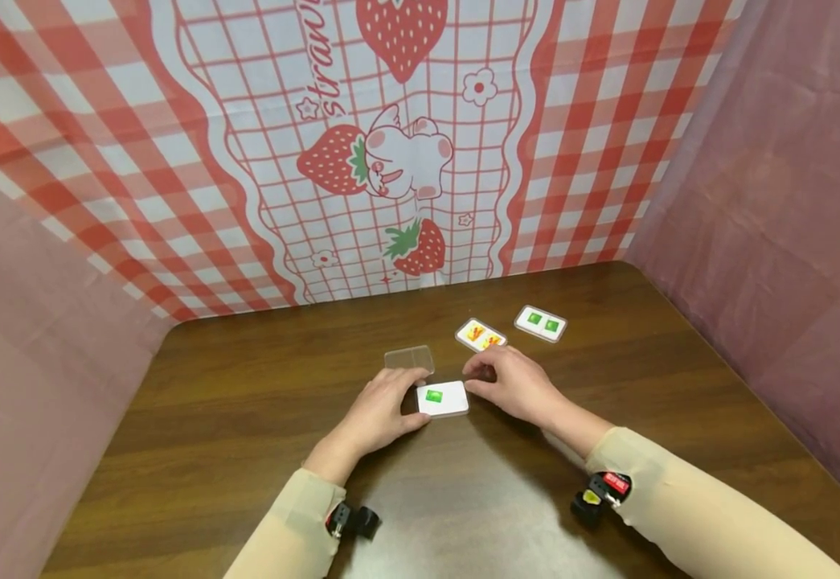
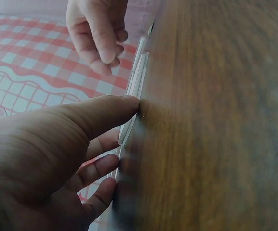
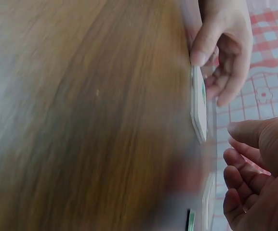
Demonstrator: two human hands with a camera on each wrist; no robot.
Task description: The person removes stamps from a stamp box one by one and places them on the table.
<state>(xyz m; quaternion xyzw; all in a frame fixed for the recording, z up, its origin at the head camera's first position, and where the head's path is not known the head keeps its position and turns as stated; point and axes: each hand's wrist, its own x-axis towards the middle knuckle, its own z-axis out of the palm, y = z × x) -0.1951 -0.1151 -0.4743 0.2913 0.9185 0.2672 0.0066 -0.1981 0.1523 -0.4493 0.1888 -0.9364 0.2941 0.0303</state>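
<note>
On the table lies a shallow clear case (image 1: 456,414) with white cards in it. Its top white card (image 1: 452,394) shows one green square picture on the left half; the right half is blank. My left hand (image 1: 372,414) grips the case's left end between thumb and fingers; in the left wrist view the thumb (image 2: 114,106) presses the near edge. The right hand (image 1: 517,386) hovers by the case's right end, fingers loosely bent, nothing visible between them in the right wrist view. Behind the left fingers lies a clear plastic lid (image 1: 409,358).
Beyond my right hand lies a card with two orange-yellow pictures (image 1: 475,331), partly covered by the fingers in the head view. Farther right is a card with two green pictures (image 1: 540,323). The wooden table (image 1: 246,450) ends at a checked strawberry curtain (image 1: 391,241).
</note>
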